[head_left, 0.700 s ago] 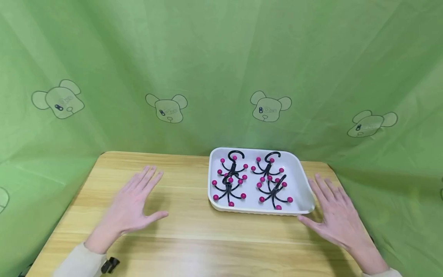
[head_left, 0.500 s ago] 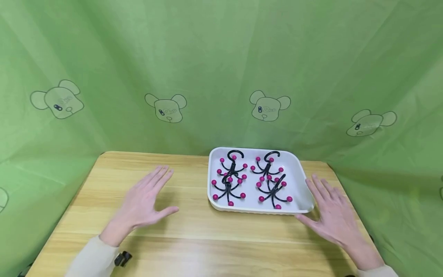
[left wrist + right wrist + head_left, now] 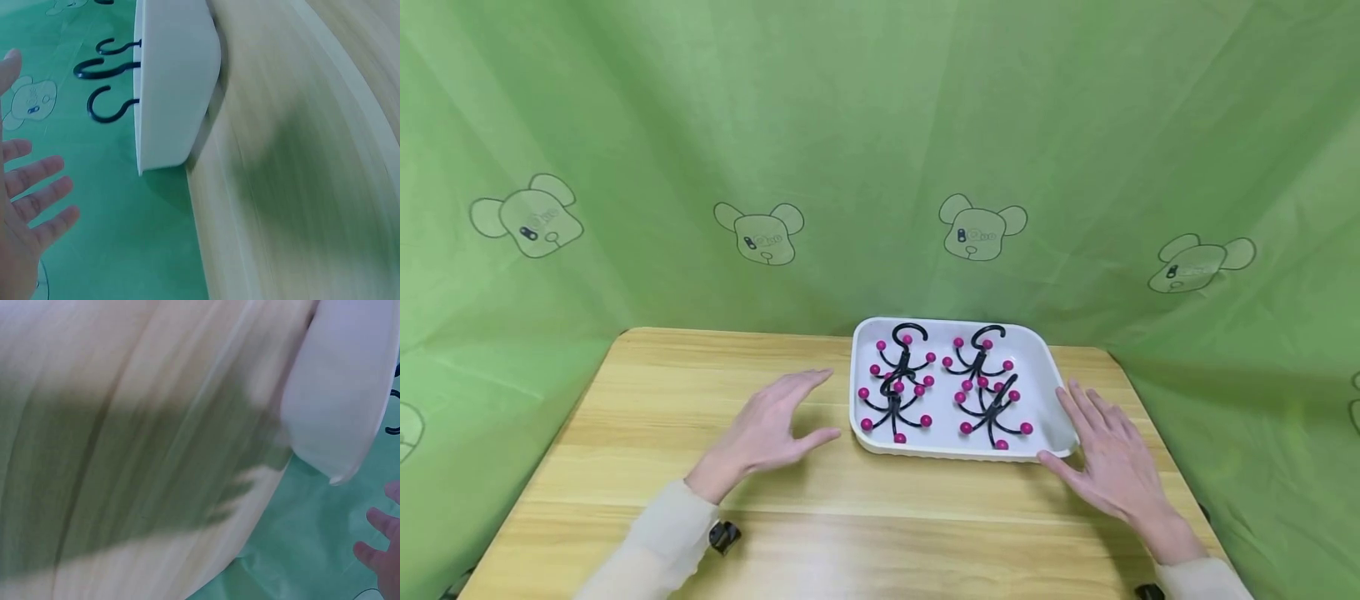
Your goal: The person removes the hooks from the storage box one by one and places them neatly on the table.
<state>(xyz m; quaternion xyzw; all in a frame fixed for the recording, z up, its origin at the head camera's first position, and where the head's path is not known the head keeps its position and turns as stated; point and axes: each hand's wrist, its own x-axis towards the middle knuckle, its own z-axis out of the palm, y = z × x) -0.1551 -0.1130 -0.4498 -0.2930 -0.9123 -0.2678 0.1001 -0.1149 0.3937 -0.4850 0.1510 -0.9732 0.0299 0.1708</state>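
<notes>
A white rectangular tray [image 3: 1045, 392] stands on the wooden table, toward its back right. In it are several black hooks [image 3: 893, 408] with curved arms tipped by magenta balls; each has a curled hook at its top. My left hand [image 3: 769, 425] hovers left of the tray, fingers extended and thumb apart, holding nothing. My right hand [image 3: 1112, 458] is at the tray's right front corner, its fingers spread and its thumb tip right at the rim. In the left wrist view, black hook tops [image 3: 106, 115] stick out past the tray wall [image 3: 178, 81].
The light wooden table [image 3: 820, 533] stretches in front of the tray and to its left. Behind and at both sides hangs a green curtain [image 3: 865, 167] with printed mouse heads. A small black device [image 3: 724, 537] is at the left cuff.
My left hand has moved right across the table, much closer to the tray's left side. The right hand has shifted slightly left along the tray's right corner. The tray stays put.
</notes>
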